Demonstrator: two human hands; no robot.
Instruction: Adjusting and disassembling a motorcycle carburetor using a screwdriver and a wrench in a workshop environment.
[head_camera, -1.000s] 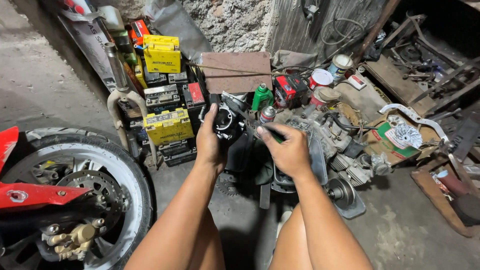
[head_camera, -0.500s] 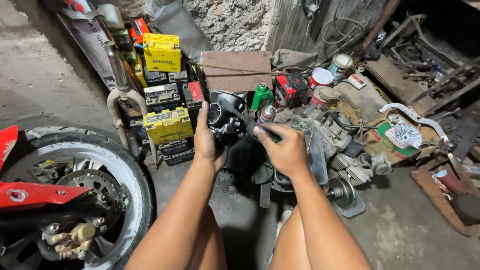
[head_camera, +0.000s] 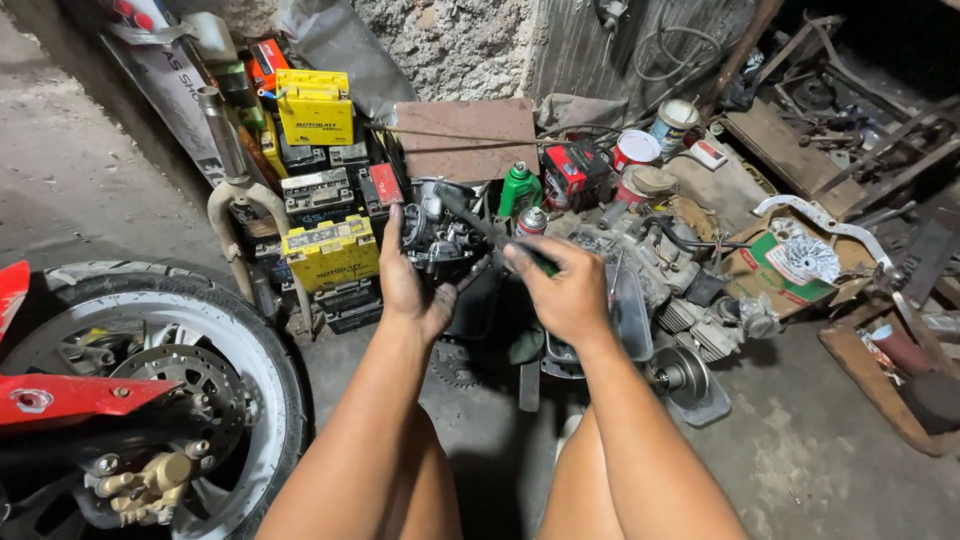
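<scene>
1. The left hand (head_camera: 412, 290) cups a grimy carburettor (head_camera: 440, 235) from the side, fingers wrapped round its body; it is held up off the ground, above the concrete floor (head_camera: 800, 460) and in front of the person's knees.
2. The right hand (head_camera: 565, 290) is closed round a dark-handled tool (head_camera: 490, 228), seemingly a screwdriver or brush, whose far end rests against the top of the carburettor; I cannot tell which kind it is, since the tip is hidden.
3. Just beyond the hands lie an engine block (head_camera: 650, 270), a green bottle (head_camera: 520, 188) and a small spray can (head_camera: 531, 222); stacked yellow and black batteries (head_camera: 325, 255) stand to the left, and a motorcycle wheel (head_camera: 150, 390) fills the lower-left corner.
4. Risk, as I judge it: the carburettor is oily and held by one hand only; a hard push from the tool could twist it loose and drop it onto the parts below.
5. A further risk: if the tool slips off the fitting, its tip may jab the left palm or thumb, which sit close to the working point.
6. Small screws or jets, once freed, could fall into the clutter beneath and be lost.
</scene>
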